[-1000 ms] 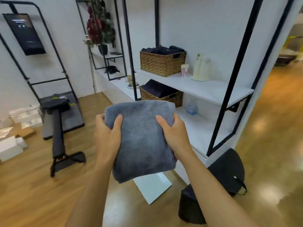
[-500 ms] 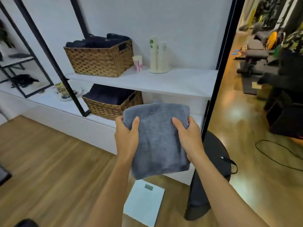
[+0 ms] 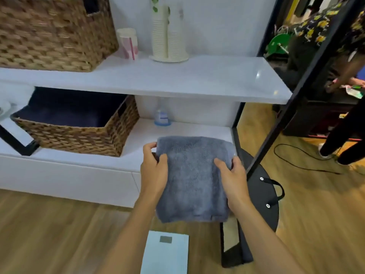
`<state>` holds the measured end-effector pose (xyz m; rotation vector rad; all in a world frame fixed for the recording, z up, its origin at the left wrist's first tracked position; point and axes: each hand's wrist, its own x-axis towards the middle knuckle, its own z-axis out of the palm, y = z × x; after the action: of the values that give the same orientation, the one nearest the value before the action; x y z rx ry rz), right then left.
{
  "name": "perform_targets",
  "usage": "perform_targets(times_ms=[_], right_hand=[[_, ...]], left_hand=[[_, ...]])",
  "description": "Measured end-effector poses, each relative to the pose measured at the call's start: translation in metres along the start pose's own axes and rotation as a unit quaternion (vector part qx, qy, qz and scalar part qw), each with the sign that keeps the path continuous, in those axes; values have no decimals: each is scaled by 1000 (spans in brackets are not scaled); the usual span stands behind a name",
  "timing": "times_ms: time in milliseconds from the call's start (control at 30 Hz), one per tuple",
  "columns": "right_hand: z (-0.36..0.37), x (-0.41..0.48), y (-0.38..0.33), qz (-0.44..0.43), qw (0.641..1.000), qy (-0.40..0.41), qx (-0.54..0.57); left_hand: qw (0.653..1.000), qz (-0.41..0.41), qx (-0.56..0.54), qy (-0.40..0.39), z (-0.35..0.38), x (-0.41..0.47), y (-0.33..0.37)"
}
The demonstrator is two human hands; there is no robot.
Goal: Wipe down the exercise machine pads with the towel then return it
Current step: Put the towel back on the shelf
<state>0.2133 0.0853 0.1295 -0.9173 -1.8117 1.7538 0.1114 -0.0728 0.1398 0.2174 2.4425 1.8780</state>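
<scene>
A folded grey towel (image 3: 194, 175) hangs in front of me, its top edge level with the lower white shelf (image 3: 142, 147). My left hand (image 3: 155, 171) grips its left edge and my right hand (image 3: 233, 177) grips its right edge, thumbs on the front. A wicker basket (image 3: 79, 135) lined with dark towels sits on that lower shelf, to the left of the towel. No exercise machine pad is in sight.
The upper shelf (image 3: 197, 80) carries another wicker basket (image 3: 55, 34), a pink cup (image 3: 128, 43) and stacked paper cups (image 3: 168, 34). A small bottle (image 3: 162, 116) stands on the lower shelf. A black stool (image 3: 260, 196), a floor scale (image 3: 166, 252), a black frame post (image 3: 296, 91) and a person's legs (image 3: 343, 139) are near.
My view has swung from the exercise bench to the shelves and come closer. Both hands have carried the towel forward and down towards the lower shelf.
</scene>
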Motion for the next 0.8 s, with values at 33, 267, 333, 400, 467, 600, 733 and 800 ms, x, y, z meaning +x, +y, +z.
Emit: perform_targets(times_ms=[33, 267, 333, 400, 467, 600, 733, 800], right_hand=[[8, 15, 15, -3, 1000, 18, -4], [44, 151, 116, -25, 997, 65, -41], [51, 198, 136, -36, 995, 72, -66], [57, 243, 151, -55, 991, 74, -93], [64, 280, 164, -74, 988, 65, -117], [80, 339, 183, -110, 976, 57, -180], [89, 379, 194, -134, 946, 65, -289], [93, 392, 195, -140, 927, 68, -342]], left_hand=[[1000, 9, -1, -7, 9, 16, -17], [998, 42, 10, -37, 100, 131, -130], [998, 51, 11, -26, 129, 167, -155], [997, 70, 22, -8, 156, 203, -174], [995, 87, 44, 8, 178, 236, -189], [991, 95, 92, 4, 216, 295, -207], [983, 101, 150, -25, 238, 335, -213], [973, 119, 196, -31, 241, 348, -214]])
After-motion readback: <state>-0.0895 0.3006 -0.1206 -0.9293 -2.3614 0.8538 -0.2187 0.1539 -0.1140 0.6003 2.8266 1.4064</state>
